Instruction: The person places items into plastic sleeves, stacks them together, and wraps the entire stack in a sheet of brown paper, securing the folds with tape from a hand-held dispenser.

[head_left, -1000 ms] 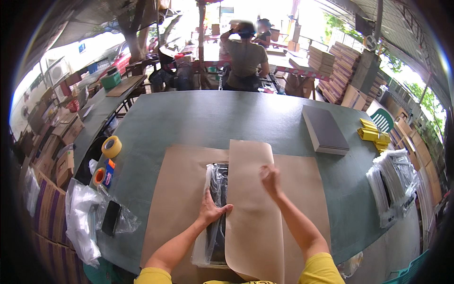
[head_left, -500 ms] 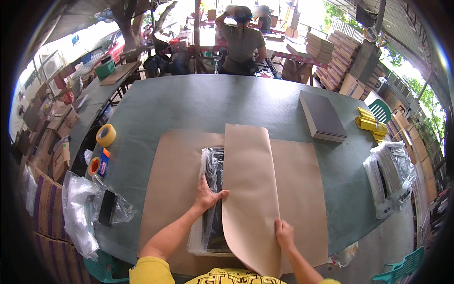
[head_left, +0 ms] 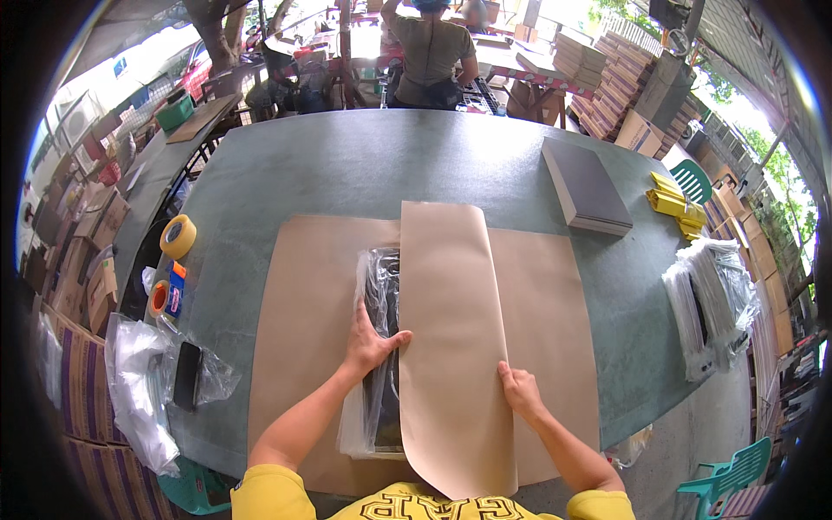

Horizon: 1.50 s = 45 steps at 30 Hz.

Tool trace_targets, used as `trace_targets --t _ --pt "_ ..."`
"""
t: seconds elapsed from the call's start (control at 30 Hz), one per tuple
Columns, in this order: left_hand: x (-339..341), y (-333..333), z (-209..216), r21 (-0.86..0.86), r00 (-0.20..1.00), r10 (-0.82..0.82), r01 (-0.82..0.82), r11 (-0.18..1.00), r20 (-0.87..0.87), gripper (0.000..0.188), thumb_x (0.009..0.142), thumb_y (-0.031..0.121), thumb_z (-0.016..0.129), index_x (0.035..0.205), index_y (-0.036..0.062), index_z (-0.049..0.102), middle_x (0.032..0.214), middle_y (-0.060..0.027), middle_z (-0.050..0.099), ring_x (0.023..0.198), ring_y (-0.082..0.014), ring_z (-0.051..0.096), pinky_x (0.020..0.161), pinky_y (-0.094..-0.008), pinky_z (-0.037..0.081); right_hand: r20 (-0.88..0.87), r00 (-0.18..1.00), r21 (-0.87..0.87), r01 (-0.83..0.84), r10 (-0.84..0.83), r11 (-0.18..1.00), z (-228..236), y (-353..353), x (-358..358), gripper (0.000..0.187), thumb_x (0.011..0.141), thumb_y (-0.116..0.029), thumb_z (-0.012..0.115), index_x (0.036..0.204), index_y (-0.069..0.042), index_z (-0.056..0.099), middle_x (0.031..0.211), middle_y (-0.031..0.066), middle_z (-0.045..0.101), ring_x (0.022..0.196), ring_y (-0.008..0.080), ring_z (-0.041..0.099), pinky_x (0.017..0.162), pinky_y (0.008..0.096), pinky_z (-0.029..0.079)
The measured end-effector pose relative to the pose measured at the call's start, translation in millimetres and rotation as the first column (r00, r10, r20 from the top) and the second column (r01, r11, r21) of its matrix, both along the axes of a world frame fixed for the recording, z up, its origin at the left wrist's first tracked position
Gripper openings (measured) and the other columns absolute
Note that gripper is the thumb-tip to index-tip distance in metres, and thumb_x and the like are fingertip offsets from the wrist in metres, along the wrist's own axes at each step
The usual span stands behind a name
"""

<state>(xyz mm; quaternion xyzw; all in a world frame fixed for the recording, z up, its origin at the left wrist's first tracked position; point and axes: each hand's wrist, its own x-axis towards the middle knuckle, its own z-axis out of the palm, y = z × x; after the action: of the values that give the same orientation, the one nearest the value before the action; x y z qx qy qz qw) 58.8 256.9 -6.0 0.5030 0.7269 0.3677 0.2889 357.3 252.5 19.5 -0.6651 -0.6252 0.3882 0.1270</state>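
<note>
left hand (head_left: 373, 348): spread, thumb well apart from the fingers; laid over the plastic-wrapped dark item (head_left: 387, 412), not clenched round it. fingers point away from the body along the item's left side; thumb points right, its tip at the left edge of the brown paper flap (head_left: 452, 347).

right hand (head_left: 523, 392): grasping the flap's right edge, thumb at the rim, other fingers curled; how far they reach beneath cannot be told.

item position: under the left palm, left of the flap and well apart from the right hand. its far and near ends show beyond the left hand; its right side meets the flap's edge, and how far it runs underneath is hidden. clear film is crumpled along its left side.

support: item and flap lie over a wide brown paper sheet (head_left: 548, 321), spread on the green table (head_left: 347, 165).

surroundings: yellow tape roll (head_left: 178, 237), dark phone (head_left: 186, 376) and clear plastic bags (head_left: 137, 390) to the left; dark-topped block (head_left: 589, 186), yellow bundle (head_left: 674, 203) and plastic-wrapped stack (head_left: 712, 303) to the right.
</note>
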Motion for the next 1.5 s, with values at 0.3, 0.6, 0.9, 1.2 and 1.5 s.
trace_targets --t 0.3,0.6,0.9,1.2,1.5 --pt "-1.2 -2.1 -2.8 0.024 0.999 0.000 0.001 1.000 -0.035 0.122 0.055 0.059 0.075 0.135 -0.0089 0.011 0.136 -0.0293 0.025 0.128 -0.0393 0.025 0.105 -0.0416 0.025 0.163 0.986 0.153 -0.043 0.018 0.987 -17.2 127.6 -34.9 0.060 0.092 -0.044 0.031 0.079 0.006 0.062 0.083 0.0285 0.060 0.084 0.0425 0.057 0.077 0.0464 0.044" --pt "2.7 -3.0 5.3 -0.028 1.000 0.007 -0.007 1.000 -0.013 0.122 0.055 0.059 0.075 0.135 -0.0073 0.011 0.136 -0.0289 0.026 0.127 -0.0394 0.027 0.105 -0.0425 0.026 0.190 0.975 0.210 0.074 -0.115 0.975 -19.5 190.7 -64.8 0.064 0.093 -0.046 0.023 0.093 0.006 0.060 0.095 0.0298 0.059 0.095 0.0437 0.055 0.086 0.0473 0.042" --pt "0.9 -1.9 6.8 -0.031 0.999 0.027 -0.028 0.999 -0.037 0.123 0.054 0.056 0.078 0.135 -0.0082 0.011 0.136 -0.0280 0.025 0.129 -0.0371 0.025 0.106 -0.0408 0.025 0.332 0.939 0.210 -0.166 0.090 0.963 -9.2 49.7 -23.4 0.062 0.094 -0.042 0.022 0.076 0.002 0.063 0.081 0.0256 0.061 0.077 0.0451 0.058 0.073 0.0498 0.046" --pt "0.1 -2.1 9.3 -0.065 1.000 -0.005 0.005 0.998 -0.003 0.124 0.057 0.059 0.074 0.136 -0.0078 0.007 0.138 -0.0286 0.020 0.130 -0.0382 0.021 0.107 -0.0408 0.023 0.178 0.983 -0.009 -0.042 0.043 0.999 5.8 -88.4 17.9 0.054 0.094 -0.041 0.027 0.076 -0.003 0.060 0.077 0.0217 0.061 0.075 0.0436 0.056 0.069 0.0505 0.043" --pt "0.6 -2.9 7.2 -0.068 0.999 0.011 -0.013 0.998 -0.031 0.124 0.055 0.059 0.075 0.136 -0.0075 0.009 0.137 -0.0285 0.023 0.130 -0.0376 0.023 0.106 -0.0408 0.024 0.089 0.994 0.117 -0.072 0.061 0.991 -16.0 7.3 -4.9 0.049 0.093 -0.040 0.030 0.085 -0.002 0.058 0.090 0.0237 0.059 0.088 0.0421 0.053 0.077 0.0470 0.041"
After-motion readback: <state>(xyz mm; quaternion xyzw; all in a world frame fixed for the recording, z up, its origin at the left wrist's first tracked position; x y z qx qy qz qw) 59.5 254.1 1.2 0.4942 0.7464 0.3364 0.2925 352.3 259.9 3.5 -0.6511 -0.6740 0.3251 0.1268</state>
